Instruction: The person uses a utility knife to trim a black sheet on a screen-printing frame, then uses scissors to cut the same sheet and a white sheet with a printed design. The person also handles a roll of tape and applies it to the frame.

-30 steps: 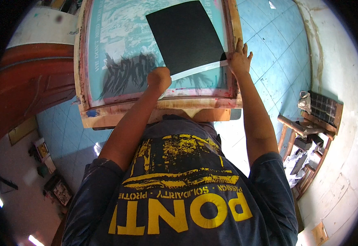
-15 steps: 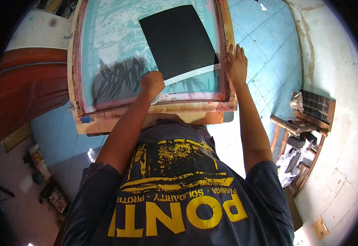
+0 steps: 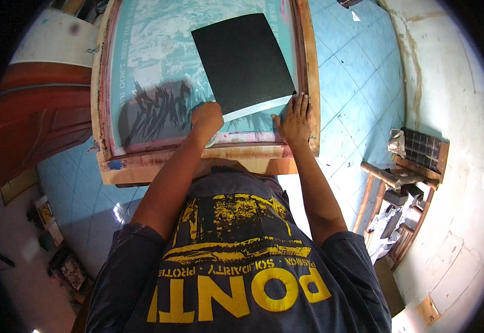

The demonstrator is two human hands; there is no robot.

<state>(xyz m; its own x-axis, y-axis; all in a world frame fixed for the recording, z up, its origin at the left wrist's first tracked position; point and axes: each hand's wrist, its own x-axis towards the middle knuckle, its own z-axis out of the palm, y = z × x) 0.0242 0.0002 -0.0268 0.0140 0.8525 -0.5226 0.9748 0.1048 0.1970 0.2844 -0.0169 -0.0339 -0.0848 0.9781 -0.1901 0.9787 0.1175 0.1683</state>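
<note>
A black rectangular sheet (image 3: 244, 61) lies tilted on the teal mesh of a screen-printing frame (image 3: 121, 157). A pale strip of tape (image 3: 258, 106) runs along the sheet's near edge. My left hand (image 3: 207, 117) is closed at the strip's left end, gripping a tape roll (image 3: 212, 140) whose pale curved edge shows beneath it. Flat over the frame's near right corner lies my right hand (image 3: 296, 121), its fingers stretched out and the thumb apart. Its fingertips reach the tape's right end and the sheet's corner.
The frame rests on a wooden table (image 3: 142, 176) against my front. Reddish-brown wooden furniture (image 3: 42, 111) stands at left. On the right are a wooden chair (image 3: 400, 188) with things piled on it, blue floor tiles (image 3: 358, 72) and a pale wall (image 3: 458, 94).
My right hand has moved left and nearer, from the frame's right edge to the tape's right end. My left hand keeps its grip at the left end.
</note>
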